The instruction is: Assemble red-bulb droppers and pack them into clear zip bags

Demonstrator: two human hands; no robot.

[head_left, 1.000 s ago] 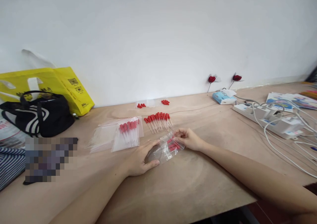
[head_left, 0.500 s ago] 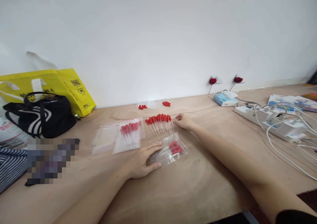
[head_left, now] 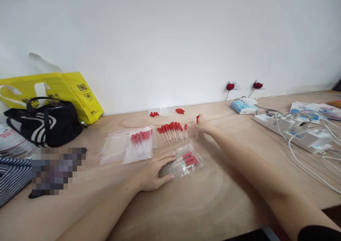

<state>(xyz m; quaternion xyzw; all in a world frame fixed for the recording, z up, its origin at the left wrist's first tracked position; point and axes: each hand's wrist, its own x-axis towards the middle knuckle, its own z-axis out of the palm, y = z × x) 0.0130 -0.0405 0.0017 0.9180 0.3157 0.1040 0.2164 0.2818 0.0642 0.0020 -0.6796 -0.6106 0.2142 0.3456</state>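
My left hand (head_left: 157,171) lies on the table with thumb and fingers apart, at the left end of a clear bag (head_left: 183,161) that holds several red-capped droppers. In my right hand (head_left: 204,125) is a single red-capped dropper (head_left: 197,119), its thin clear stem pointing down. Left of that hand, a fan of loose red-capped droppers (head_left: 173,131) rests on the wood. Another clear bag (head_left: 140,145) with several droppers in it lies further left, partly on a stack of clear bags (head_left: 112,147).
Near the wall lie small red pieces (head_left: 180,110) and a flat clear bag. A yellow bag (head_left: 87,92) and a black bag (head_left: 62,124) stand at left. To the right are a tissue pack (head_left: 243,107), a power strip (head_left: 277,125) with cables, two red flowers and printed papers.
My right hand has moved right, away from the fan, and now carries one dropper. One dropper at the fan's right edge stands slightly apart. My left hand has stayed in place.
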